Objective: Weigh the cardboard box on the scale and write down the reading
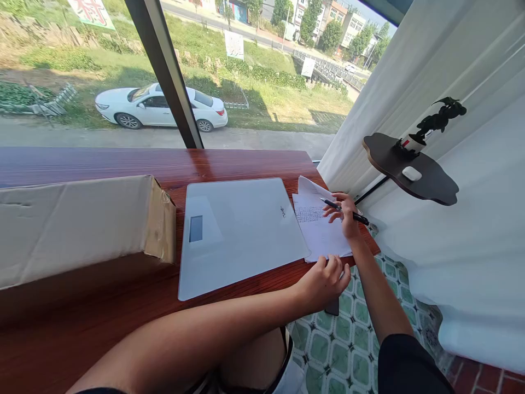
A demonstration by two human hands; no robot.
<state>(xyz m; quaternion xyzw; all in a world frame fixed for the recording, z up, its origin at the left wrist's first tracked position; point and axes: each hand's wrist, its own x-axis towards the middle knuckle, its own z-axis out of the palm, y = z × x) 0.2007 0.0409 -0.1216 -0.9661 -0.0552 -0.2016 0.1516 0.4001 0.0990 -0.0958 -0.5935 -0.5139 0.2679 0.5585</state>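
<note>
Pinning the near edge of the paper sheets (318, 227) flat matters most, so the left hand (324, 282) should press steadily, its fingers curled onto that edge at the desk (246, 164) rim. Farther right, the right hand (346, 216) rests on the sheets, wrist bent, fingers closed around a black pen (342, 210). A glass scale (238, 235) lies just left.

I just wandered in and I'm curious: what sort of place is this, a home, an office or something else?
Probably a room in a home or small workplace, at a window desk. A long wooden counter runs under a big window facing a road, and the right hand holds a pen over handwritten papers.
</note>
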